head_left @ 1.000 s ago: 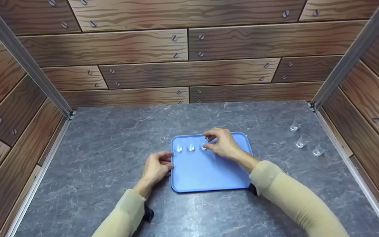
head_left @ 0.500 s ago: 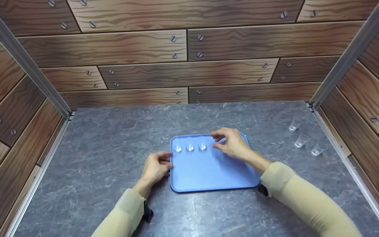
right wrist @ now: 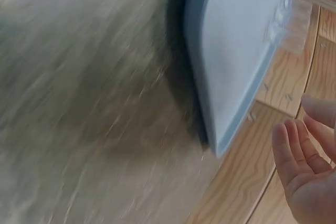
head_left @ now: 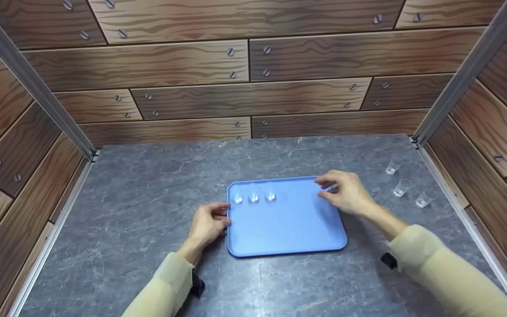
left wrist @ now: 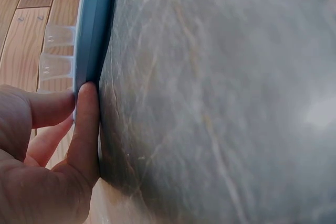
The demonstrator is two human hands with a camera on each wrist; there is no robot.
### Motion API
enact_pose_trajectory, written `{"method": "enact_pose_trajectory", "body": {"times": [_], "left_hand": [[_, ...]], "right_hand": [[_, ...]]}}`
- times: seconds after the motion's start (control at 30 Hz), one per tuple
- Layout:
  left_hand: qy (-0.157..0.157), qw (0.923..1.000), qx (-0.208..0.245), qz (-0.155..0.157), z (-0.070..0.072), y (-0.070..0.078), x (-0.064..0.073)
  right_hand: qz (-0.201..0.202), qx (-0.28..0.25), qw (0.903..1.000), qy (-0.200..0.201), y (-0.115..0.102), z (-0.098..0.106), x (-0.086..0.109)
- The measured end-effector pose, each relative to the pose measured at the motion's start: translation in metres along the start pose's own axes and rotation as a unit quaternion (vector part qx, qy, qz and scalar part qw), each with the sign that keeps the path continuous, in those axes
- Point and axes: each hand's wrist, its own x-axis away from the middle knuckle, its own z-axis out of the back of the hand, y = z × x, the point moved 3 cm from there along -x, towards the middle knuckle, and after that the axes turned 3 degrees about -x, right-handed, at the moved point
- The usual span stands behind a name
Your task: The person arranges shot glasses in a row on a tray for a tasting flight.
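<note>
A light-blue tray [head_left: 286, 224] lies on the grey marbled table. Along its far left part stand three clear plastic cups in a row: a left cup [head_left: 238, 198], a middle cup [head_left: 253, 197] and a right cup [head_left: 270, 196]. My left hand [head_left: 207, 223] rests at the tray's left edge; in the left wrist view its fingertips [left wrist: 88, 92] touch the outer side and rim. Above the tray's far right corner is my right hand [head_left: 345, 191], holding nothing, its fingers loosely bent and apart from the thumb, as the right wrist view shows.
To the right of the tray, three more clear cups stand on the table: a far cup [head_left: 392, 167], a middle one [head_left: 402, 188] and a near one [head_left: 424, 200]. Wood-patterned walls [head_left: 310, 94] and metal posts [head_left: 460, 75] enclose the table.
My right hand let go of the third cup, which stands on the tray, and moved right to the tray's far right corner. My left hand stayed at the tray's left edge.
</note>
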Motion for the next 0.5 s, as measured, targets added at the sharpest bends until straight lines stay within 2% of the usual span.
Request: {"method": "enact_pose_trajectory", "body": {"times": [0.27,0.5], "left_hand": [[-0.001,1.0000,-0.005,0.002,0.001,0.000,0.001],[-0.005,0.9999,-0.006,-0.009,0.002,0.002,0.001]], "right_hand": [[0.010,0.033,0.9992,0.022,0.016,0.041,0.018],[0.029,0.107,0.9919,0.063,0.027,0.078,0.033]]}}
